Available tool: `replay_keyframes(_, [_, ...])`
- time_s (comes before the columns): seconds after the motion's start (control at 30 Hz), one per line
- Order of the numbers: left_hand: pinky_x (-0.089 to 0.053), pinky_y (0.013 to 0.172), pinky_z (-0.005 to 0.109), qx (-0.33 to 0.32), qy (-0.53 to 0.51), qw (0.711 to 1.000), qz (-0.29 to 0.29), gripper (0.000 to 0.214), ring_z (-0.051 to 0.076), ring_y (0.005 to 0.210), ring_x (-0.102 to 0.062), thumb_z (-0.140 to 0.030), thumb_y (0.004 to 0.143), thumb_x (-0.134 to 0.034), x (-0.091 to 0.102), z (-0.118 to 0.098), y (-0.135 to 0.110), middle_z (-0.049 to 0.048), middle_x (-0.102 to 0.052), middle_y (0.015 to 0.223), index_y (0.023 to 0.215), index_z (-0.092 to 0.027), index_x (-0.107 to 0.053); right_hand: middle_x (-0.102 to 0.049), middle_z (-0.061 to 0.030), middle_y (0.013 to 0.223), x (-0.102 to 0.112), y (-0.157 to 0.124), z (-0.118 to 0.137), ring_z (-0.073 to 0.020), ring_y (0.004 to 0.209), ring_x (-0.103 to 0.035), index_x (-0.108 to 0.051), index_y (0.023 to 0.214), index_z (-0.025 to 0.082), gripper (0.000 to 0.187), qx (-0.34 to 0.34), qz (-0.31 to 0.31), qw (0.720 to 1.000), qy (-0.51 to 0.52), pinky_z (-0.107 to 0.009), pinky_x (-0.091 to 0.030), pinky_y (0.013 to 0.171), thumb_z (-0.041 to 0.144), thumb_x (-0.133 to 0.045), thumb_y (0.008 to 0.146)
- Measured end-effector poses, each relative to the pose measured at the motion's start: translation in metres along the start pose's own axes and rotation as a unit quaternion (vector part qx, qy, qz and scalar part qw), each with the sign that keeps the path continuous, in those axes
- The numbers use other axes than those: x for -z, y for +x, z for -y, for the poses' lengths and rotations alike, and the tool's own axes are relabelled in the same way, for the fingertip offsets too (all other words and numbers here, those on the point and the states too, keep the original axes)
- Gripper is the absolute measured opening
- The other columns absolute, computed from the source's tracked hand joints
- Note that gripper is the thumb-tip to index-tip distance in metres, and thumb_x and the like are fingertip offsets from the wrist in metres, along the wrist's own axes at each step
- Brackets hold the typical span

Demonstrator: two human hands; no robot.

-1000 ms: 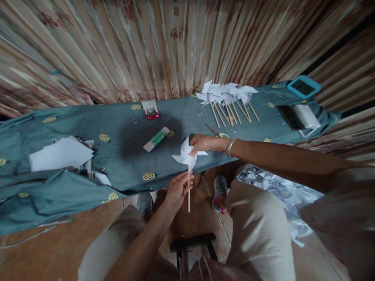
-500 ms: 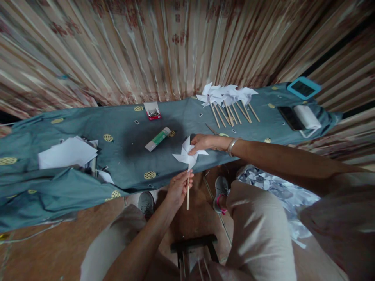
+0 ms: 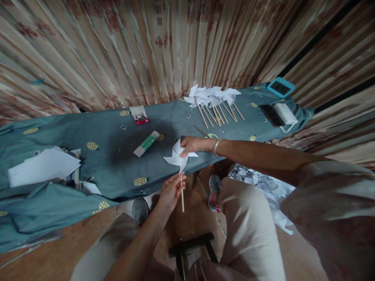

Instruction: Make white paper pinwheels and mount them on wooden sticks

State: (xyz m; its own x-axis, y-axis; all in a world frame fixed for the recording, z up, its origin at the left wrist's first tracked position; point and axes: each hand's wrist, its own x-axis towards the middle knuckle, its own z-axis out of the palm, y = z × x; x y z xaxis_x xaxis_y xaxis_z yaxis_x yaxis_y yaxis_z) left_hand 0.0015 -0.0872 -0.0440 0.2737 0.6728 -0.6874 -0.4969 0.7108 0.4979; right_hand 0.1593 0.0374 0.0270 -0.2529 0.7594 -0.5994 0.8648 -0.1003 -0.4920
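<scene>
A white paper pinwheel [image 3: 176, 159] on a thin wooden stick [image 3: 182, 197] is held between my two hands at the table's near edge. My left hand [image 3: 171, 190] is closed around the stick just below the paper blades. Above it, my right hand [image 3: 190, 146] pinches the pinwheel near its middle, thumb on the front; the fingers behind the paper are hidden. Scissors [image 3: 209, 135] with pale green handles lie just beyond my right wrist. To the left of the pinwheel rests a green and white tube [image 3: 147, 143].
Several finished pinwheels [image 3: 212, 96] lie at the back. A small red and white box [image 3: 140, 115] holds metal pins. White paper sheets [image 3: 43, 166] are stacked left. A phone [image 3: 270, 115] and a blue-framed clock [image 3: 280, 87] sit right. Paper scraps [image 3: 260, 183] fill a bag below.
The camera view has shifted, so the table things appear farther left. Both hands keep the same hold on the pinwheel and its stick.
</scene>
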Motion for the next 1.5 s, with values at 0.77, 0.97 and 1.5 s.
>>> replay_keyframes(0.77, [-0.043, 0.053, 0.019, -0.021, -0.008, 1.000, 0.013, 0.031, 0.005, 0.052, -0.054, -0.021, 0.054, -0.090, -0.002, 0.001, -0.004, 0.0035, -0.069, 0.066, 0.078, -0.009, -0.075, -0.054, 0.0051, 0.059, -0.014, 0.004, -0.018, -0.0097, 0.059, -0.045, -0.065, 0.066, 0.013, 0.018, 0.030, -0.025, 0.991, 0.129, -0.023, -0.034, 0.057, 0.026, -0.076, 0.061])
replay_keyframes(0.97, [-0.043, 0.049, 0.016, -0.037, -0.016, 0.999, 0.010, 0.028, 0.004, 0.048, -0.054, -0.017, 0.054, -0.089, -0.007, -0.010, -0.004, 0.0025, -0.068, 0.063, 0.077, -0.008, -0.075, -0.054, 0.0044, 0.059, -0.013, -0.007, -0.025, -0.0086, 0.056, -0.044, -0.066, 0.070, 0.014, 0.037, 0.053, -0.037, 0.976, 0.210, -0.023, -0.033, 0.055, 0.050, -0.073, 0.066])
replay_keyframes(1.5, [-0.042, 0.041, 0.015, -0.150, 0.018, 0.989, -0.001, 0.049, 0.004, 0.044, -0.052, -0.038, 0.041, -0.094, -0.033, -0.045, 0.002, 0.0019, -0.071, 0.068, 0.079, -0.011, -0.077, -0.064, 0.0034, 0.058, -0.031, -0.024, -0.025, -0.0102, 0.054, -0.054, -0.067, 0.069, 0.019, 0.053, 0.124, -0.296, 0.763, 0.560, -0.025, -0.046, 0.058, 0.066, -0.083, 0.049])
